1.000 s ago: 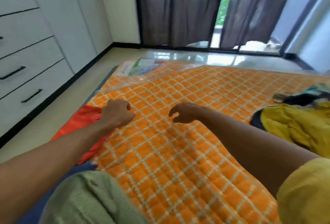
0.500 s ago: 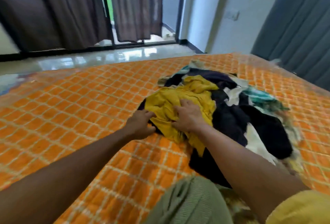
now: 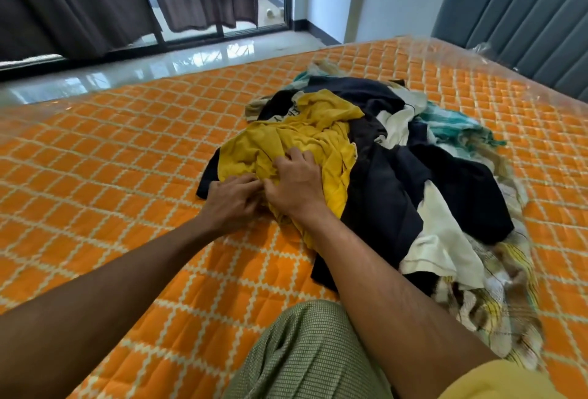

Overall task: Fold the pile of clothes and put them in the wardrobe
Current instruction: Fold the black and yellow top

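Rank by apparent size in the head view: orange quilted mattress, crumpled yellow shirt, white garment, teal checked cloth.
1. orange quilted mattress
2. crumpled yellow shirt
3. white garment
4. teal checked cloth
Last two partly buried, teal farther off: order unsure.

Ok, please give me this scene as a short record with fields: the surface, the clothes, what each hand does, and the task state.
surface: orange quilted mattress
pile: clothes pile, unfolded, with dark, white and teal pieces
top item: yellow garment, crumpled
left hand: grips the yellow garment at its near edge
right hand: grips the yellow garment, close beside the left
task state: nothing folded in view
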